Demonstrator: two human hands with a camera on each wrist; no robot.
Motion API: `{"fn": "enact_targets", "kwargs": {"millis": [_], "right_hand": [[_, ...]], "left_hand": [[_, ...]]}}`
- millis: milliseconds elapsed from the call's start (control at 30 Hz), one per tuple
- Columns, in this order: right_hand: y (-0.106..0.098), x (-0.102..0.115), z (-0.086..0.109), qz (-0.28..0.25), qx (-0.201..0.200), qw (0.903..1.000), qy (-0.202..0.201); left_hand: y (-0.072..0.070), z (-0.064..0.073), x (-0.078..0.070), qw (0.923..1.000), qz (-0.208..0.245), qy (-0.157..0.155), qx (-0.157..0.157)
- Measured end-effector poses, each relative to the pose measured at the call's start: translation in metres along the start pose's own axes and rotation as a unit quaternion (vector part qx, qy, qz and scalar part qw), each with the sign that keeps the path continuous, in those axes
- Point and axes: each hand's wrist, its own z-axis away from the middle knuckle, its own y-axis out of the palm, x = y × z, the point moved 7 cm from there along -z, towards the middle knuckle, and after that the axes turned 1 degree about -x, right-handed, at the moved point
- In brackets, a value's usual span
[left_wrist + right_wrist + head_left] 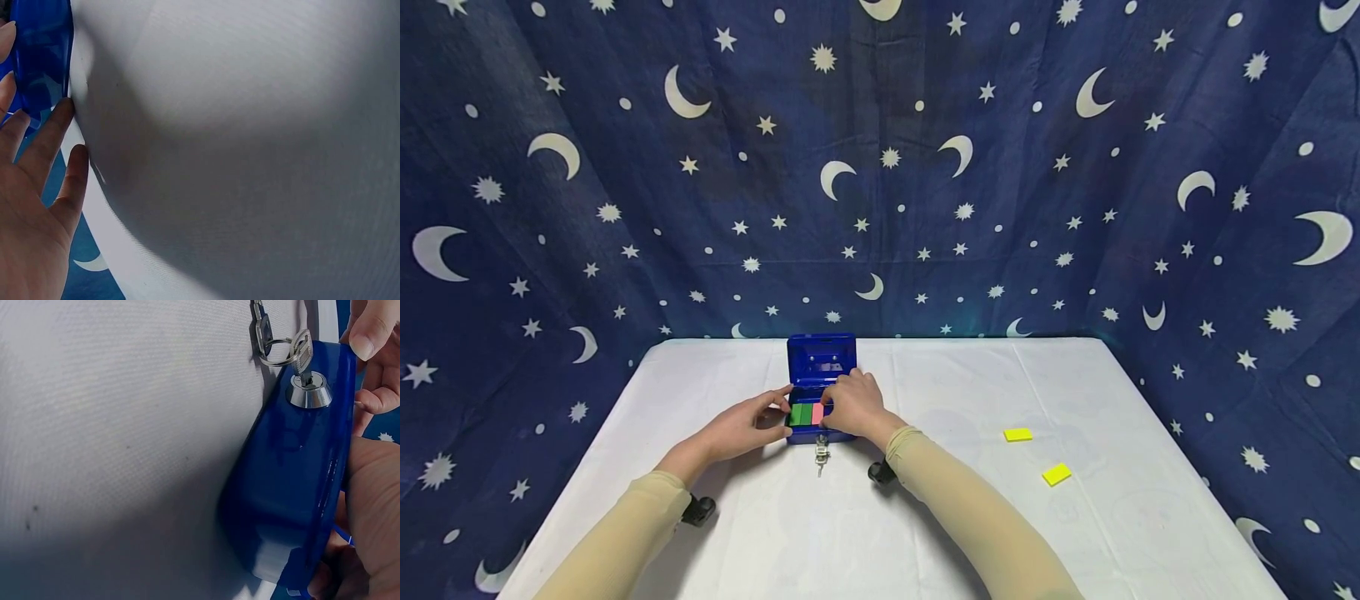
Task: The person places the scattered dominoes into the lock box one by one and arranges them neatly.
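A blue metal cash box [822, 434] stands on the table with its lid [822, 358] raised at the back. Two green blocks [801, 414] and a pink block [817, 414] lie side by side inside, toward the left. My left hand [741, 429] touches the box's left side, fingers spread, its thumb at the front left corner. Reaching in from the right, my right hand [853, 404] bends over the box and pinches the pink block at its ends; its palm hides the box's right part. A key [304, 353] sits in the front lock [309, 390], with a ring and second key hanging from it.
Two yellow blocks [1018, 435] lie apart on the white-covered table [955, 500], right of the box. Behind the table hangs a dark blue curtain [880, 233] with moons and stars. A black wrist camera [698, 511] is strapped below the left hand.
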Motion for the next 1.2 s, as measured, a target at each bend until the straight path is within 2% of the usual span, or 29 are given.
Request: {"fn": "enact_targets", "kwargs": {"millis": [233, 400, 700, 900, 1200], "right_hand": [[-0.001, -0.002, 0.0, 0.002, -0.002, 1.0, 0.0], [-0.005, -0.004, 0.002, -0.015, -0.012, 0.9998, -0.002], [-0.025, -0.017, 0.02, -0.051, -0.043, 0.9977, -0.009], [-0.043, -0.038, 0.039, -0.097, -0.064, 0.9932, -0.003], [-0.06, -0.087, 0.077, -0.159, -0.101, 0.9819, 0.015]], "left_hand": [[-0.001, -0.003, -0.001, 1.0, -0.007, 0.003, -0.001], [-0.001, -0.004, -0.002, 1.0, -0.004, 0.003, 0.0], [-0.002, -0.002, 0.002, 0.9996, -0.026, -0.008, -0.01], [-0.002, 0.0, -0.001, 0.9993, -0.033, -0.003, -0.015], [-0.001, -0.003, -0.002, 0.9992, -0.039, -0.01, -0.005]]}}
